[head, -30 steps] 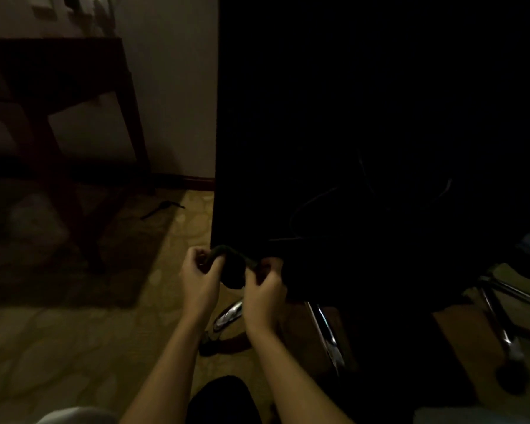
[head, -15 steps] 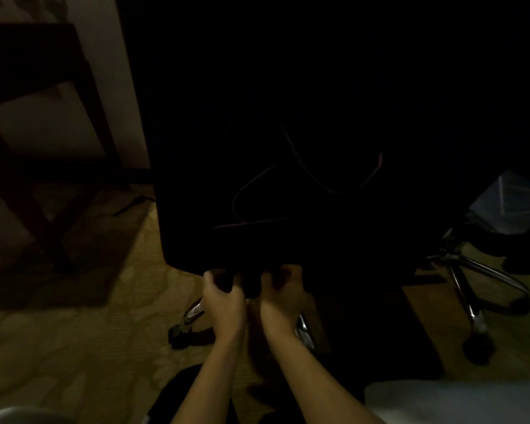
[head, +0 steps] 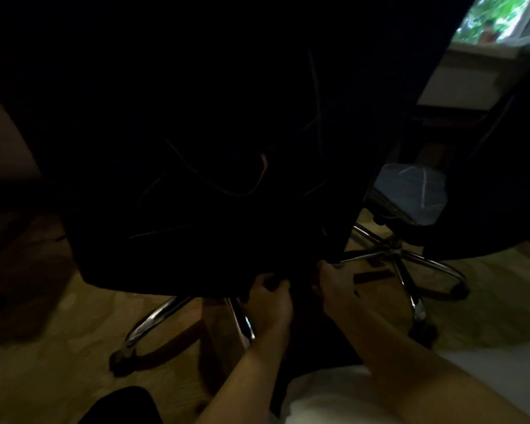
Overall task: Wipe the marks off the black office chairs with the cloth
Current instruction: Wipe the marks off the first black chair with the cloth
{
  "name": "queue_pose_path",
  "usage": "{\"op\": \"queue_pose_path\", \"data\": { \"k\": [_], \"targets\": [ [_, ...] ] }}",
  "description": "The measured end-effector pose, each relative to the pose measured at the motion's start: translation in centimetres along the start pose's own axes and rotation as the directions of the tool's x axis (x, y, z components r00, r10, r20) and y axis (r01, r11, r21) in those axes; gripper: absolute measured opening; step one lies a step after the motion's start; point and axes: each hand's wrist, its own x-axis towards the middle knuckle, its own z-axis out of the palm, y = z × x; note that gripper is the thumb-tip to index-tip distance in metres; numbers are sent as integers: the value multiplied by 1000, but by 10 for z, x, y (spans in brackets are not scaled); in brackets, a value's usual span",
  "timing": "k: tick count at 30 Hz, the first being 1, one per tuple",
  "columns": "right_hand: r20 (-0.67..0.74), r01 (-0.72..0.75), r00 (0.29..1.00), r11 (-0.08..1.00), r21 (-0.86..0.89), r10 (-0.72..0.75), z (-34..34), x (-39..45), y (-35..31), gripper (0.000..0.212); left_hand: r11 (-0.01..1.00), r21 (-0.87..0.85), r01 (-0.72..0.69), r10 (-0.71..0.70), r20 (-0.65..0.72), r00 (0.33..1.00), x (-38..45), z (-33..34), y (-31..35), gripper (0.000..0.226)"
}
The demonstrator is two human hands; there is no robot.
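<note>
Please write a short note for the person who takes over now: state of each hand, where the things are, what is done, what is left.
Left hand: fingers curled at the bottom edge of the near black chair, likely on the dark cloth, which is too dark to make out.
Right hand: also at that edge; grip unclear.
Done: cannot tell.
Left: thin pale marks still show on the chair back. A second chair stands behind, to the right.

We count two black office chairs, one point(head: 196, 148) at twelve o'clock and one point(head: 502, 179) at three, plus two hands: left point(head: 268, 301), right point(head: 334, 289).
</note>
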Motion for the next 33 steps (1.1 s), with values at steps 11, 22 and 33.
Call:
{"op": "queue_pose_path", "data": {
  "k": [11,22,33],
  "targets": [
    [156,-150,983,917,370,98,-41,26,-11,8,991,-130,38,-58,-149,987,-13,77,17,33],
    [99,200,949,817,541,-298,-44,-3,-90,26,867,-335,-369,325,-181,928,-34,68,118,15],
    [122,39,990,969,245,-71,-19,10,-16,11,979,-103,-176,153,-194,969,-17,37,27,17]
  ]
}}
